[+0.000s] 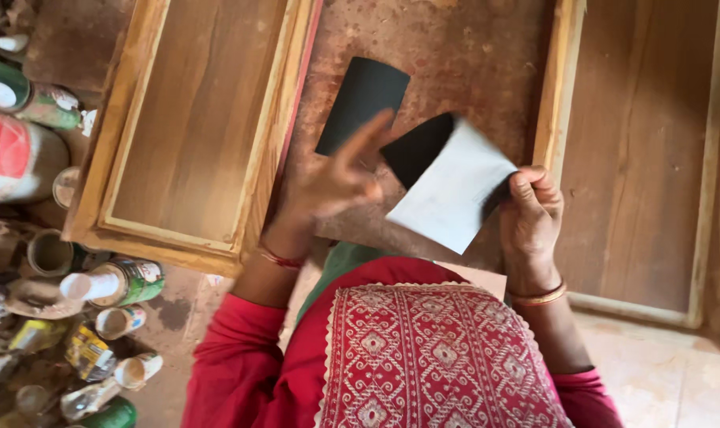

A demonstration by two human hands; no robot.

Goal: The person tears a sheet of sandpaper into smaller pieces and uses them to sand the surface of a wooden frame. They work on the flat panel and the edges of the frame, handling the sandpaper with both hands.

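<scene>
Two framed wooden door panels are lying on the floor, one (189,119) beyond the left hand (336,178), one (637,150) beside the right hand (532,212). The right hand is pinching a folded sandpaper sheet (455,190), white backing up. The left hand is hovering spread, just beside it, fingers over a dark sandpaper piece (360,99).

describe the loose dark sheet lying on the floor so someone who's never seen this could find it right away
Start at the reddish speckled floor between the two wooden framed panels. Just above the left hand lies a flat black rectangular sheet, tilted, with nothing holding it. Unlike the folded sheet in the right hand, it shows no white backing.
</scene>
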